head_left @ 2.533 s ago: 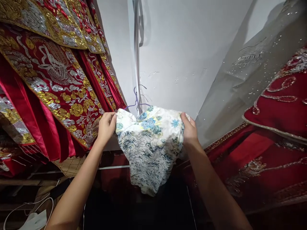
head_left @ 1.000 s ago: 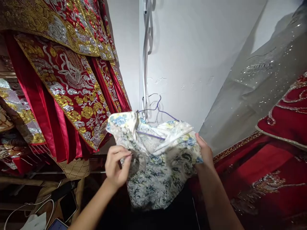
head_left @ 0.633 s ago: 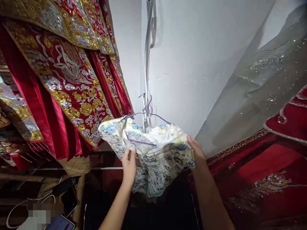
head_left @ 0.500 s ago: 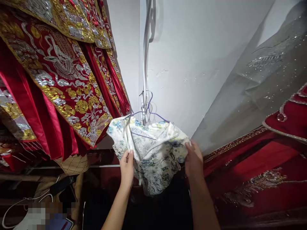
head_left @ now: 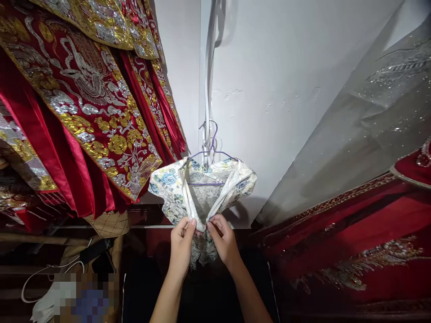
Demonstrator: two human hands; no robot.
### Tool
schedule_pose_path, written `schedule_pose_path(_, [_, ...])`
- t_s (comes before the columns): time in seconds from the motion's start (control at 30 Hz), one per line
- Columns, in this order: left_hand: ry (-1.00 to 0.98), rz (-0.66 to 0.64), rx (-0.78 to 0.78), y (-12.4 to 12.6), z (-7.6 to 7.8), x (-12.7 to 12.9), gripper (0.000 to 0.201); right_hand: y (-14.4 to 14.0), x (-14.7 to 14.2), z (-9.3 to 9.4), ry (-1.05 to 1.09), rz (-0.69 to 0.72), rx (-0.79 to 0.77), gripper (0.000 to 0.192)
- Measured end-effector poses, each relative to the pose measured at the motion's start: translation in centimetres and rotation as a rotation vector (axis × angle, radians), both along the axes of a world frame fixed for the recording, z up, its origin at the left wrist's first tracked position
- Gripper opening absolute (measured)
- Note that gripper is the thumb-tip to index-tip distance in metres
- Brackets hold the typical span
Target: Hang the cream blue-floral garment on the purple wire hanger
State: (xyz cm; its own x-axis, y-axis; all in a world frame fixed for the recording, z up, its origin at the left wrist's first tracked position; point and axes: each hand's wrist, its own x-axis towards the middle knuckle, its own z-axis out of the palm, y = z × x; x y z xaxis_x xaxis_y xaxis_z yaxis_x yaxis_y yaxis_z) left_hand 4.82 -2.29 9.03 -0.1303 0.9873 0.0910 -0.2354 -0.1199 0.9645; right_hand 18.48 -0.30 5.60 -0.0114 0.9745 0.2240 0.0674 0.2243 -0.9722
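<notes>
- Floral garment (head_left: 175, 190): white cloth printed with blue flowers, hung on a purple wire hanger (head_left: 212, 154); centre of the scene, against the far white wall (head_left: 269, 89). The front lies open at the top, showing the pale lining and the hanger's lower bar. The two front edges come together near the bottom.
- Left hand (head_left: 182, 244): near centre, below the garment; thumb and fingers pinched closed on the garment's left front edge.
- Right hand (head_left: 224, 240): just beside the left hand, fingertips nearly touching it; fingers closed in a pinch on the garment's right front edge.
- Purple wire hanger: hook caught on a thin white vertical strip (head_left: 206, 67) running up the wall.
- Red embroidered robes (head_left: 84, 103): several, with heavy gold and silver embroidery; hung in overlapping layers at the left, their lower corner just beside the floral garment.
- Grey sequinned fabric (head_left: 370, 116): sheer, at the right, slanting down towards the centre.
- Red beaded dress (head_left: 353, 242): right, near, below the grey fabric.
- White cable (head_left: 50, 273): near left, among dim clutter; the area beside it is blurred out.
</notes>
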Motion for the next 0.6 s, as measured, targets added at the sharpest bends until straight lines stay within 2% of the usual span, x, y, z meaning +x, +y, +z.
schedule_pose_path(0.13, [-0.056,0.013,-0.016,-0.4,0.7,0.4,0.026,-0.2,0.2,0.1,-0.005,0.106,-0.011,0.023])
schedule_pose_path(0.27, [-0.1,-0.017,-0.044,-0.6,0.8,1.0,0.029,-0.7,0.5,-0.1,0.019,0.114,-0.028,0.024])
schedule_pose_path(0.4, [-0.049,0.048,0.008,-0.2,-1.0,1.2,0.028,-0.8,1.5,-0.5,-0.026,0.032,-0.045,0.025])
schedule_pose_path(0.5, [0.13,0.025,0.042,-0.1,-2.9,1.6,0.032,-1.0,1.9,-0.5,-0.084,0.002,-0.026,0.024])
schedule_pose_path(0.6, [0.307,-0.008,0.066,-0.2,-4.1,2.3,0.018,-1.1,1.9,0.0,-0.161,0.056,0.004,0.021])
